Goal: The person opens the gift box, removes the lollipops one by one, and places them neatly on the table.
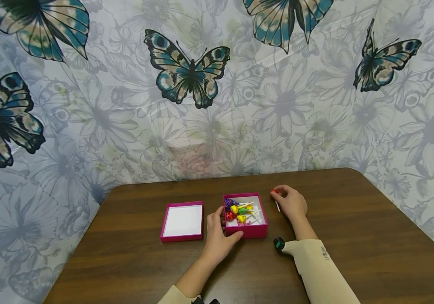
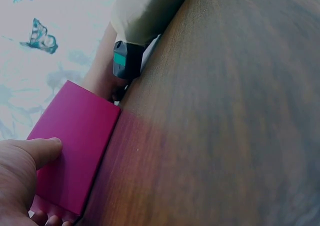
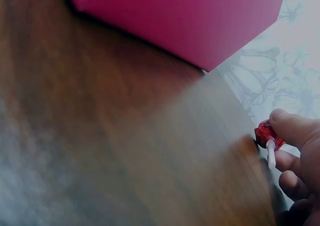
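Note:
My right hand (image 1: 293, 204) pinches a red-wrapped lollipop (image 3: 266, 135) by its head, over the table to the right of a pink box (image 1: 248, 231). The lollipop's white stick points down. My left hand (image 1: 218, 238) holds the box at its near left corner, with the thumb on the front wall and the fingers along the left side. Inside the open box lie several lollipops (image 1: 241, 210) in purple, yellow, green, red and pink wrappers. In the left wrist view, the left thumb (image 2: 45, 150) lies flat on a pink wall of the box.
A pink lid (image 1: 181, 240) with a white inside lies face up to the left of the box. Both stand on a brown wooden table (image 1: 137, 270). Behind the table hangs a cloth (image 1: 235, 139) printed with flowers and butterflies.

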Tool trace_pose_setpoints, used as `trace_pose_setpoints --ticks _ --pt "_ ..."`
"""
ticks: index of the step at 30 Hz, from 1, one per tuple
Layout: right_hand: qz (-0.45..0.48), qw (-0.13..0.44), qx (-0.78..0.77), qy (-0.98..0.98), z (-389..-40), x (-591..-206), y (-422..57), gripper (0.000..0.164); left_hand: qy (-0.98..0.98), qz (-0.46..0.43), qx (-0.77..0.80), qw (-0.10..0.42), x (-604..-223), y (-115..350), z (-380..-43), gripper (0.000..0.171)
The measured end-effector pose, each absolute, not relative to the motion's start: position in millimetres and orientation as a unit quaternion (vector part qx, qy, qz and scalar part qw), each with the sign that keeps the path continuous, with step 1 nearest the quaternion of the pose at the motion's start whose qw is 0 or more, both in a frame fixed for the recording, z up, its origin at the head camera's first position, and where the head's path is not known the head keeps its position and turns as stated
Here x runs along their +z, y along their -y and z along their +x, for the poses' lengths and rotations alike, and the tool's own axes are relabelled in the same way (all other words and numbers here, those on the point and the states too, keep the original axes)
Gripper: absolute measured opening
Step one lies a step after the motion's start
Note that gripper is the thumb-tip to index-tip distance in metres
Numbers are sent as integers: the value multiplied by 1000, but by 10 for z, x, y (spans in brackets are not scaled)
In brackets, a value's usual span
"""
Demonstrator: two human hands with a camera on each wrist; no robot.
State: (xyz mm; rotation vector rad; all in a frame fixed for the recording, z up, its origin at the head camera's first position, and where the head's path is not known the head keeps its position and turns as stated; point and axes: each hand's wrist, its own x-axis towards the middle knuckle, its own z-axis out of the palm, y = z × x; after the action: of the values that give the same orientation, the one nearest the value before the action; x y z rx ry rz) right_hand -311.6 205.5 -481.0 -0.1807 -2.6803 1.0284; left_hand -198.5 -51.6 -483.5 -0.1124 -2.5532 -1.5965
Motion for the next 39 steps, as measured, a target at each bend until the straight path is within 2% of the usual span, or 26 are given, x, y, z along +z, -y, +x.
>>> trace_pose_setpoints --ticks 23,39 --pt "-44 128 354 925 -3060 -4784 -2050 37 842 -37 -536 55 -4831 522 -1992 90" --pt "-42 149 357 921 -2995 -4771 -2004 40 841 -39 -536 61 -4820 528 -1987 90"
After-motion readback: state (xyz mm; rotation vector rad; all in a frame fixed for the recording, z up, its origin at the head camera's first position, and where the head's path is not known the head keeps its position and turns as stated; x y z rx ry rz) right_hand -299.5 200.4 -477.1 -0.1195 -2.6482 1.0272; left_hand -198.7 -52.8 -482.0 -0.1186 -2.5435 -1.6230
